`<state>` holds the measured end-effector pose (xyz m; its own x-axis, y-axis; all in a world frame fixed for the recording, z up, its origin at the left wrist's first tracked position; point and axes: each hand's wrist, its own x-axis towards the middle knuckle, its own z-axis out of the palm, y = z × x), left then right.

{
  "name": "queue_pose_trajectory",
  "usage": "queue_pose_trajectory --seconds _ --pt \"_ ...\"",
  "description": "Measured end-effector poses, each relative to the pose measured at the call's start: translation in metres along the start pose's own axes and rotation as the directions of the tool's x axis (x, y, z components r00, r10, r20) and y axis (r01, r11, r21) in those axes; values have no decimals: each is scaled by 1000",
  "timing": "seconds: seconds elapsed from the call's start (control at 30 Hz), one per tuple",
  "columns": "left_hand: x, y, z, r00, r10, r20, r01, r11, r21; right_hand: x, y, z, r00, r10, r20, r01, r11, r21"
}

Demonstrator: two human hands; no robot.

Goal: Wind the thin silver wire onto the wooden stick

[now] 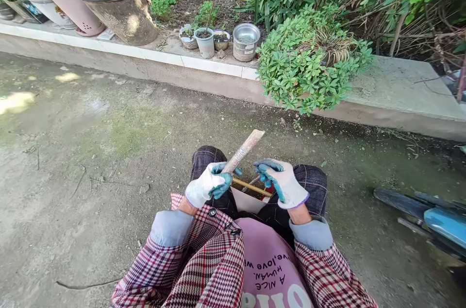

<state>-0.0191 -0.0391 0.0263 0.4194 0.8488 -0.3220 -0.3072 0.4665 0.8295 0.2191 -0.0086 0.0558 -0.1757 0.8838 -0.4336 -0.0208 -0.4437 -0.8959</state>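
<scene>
My left hand [209,185], in a white glove with blue-green fingers, is closed round a pale wooden stick [244,149] that slants up and to the right. My right hand [282,182], gloved the same way, hovers just to the right with fingers curled; whether it grips anything is unclear. A thin yellowish rod [251,186] runs between the two hands, below the stick. Both hands are over my knees, which are in dark checked trousers. I wear a plaid shirt and a pink apron.
Bare concrete ground lies ahead. A low ledge [211,65] carries a large tilted pot [122,9], small pots [205,41], a metal bowl [246,41] and a leafy bush [309,62]. A blue vehicle part [433,223] sits at the right.
</scene>
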Motion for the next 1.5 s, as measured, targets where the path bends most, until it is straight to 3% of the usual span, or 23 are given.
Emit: queue_pose_trajectory --seconds 0.17,0.3,0.4,0.5,0.6,0.8,0.9,1.03,1.2,1.37,1.43,1.5 --pt "0 -1 1 999 -32 24 30 997 68 7 11 6 1000 13 -21 -12 999 33" --pt "2 -2 1 999 24 33 -22 997 -73 2 14 10 995 -102 -18 96 974 -205" --pt "3 -4 -1 996 82 29 -78 989 -122 0 15 10 952 -299 58 289 825 -486" --pt "3 -6 -3 992 117 53 -109 985 -134 -1 14 9 918 -374 130 369 686 -627" --pt "3 -8 -6 987 152 49 -144 980 -134 -2 13 7 919 -373 124 365 690 -625" --pt "4 -7 -8 990 139 9 -138 987 -82 0 17 6 930 -365 -36 271 750 -603" --pt "4 -6 -8 990 139 13 -137 987 -87 -3 17 6 924 -377 -61 267 752 -603" --pt "3 -3 -5 990 143 -14 -144 988 -65 -8 11 6 909 -416 -15 300 681 -668" --pt "2 5 4 989 95 -114 -97 995 -9 -12 9 9 893 -438 103 345 518 -783" --pt "7 11 14 953 -7 -303 48 991 128 -21 7 11 874 -445 197 382 378 -843" --pt "10 9 16 928 50 -369 70 950 304 -24 5 6 850 -481 216 412 351 -841" --pt "12 6 16 914 169 -370 50 856 515 -25 2 -1 826 -513 235 438 319 -841"
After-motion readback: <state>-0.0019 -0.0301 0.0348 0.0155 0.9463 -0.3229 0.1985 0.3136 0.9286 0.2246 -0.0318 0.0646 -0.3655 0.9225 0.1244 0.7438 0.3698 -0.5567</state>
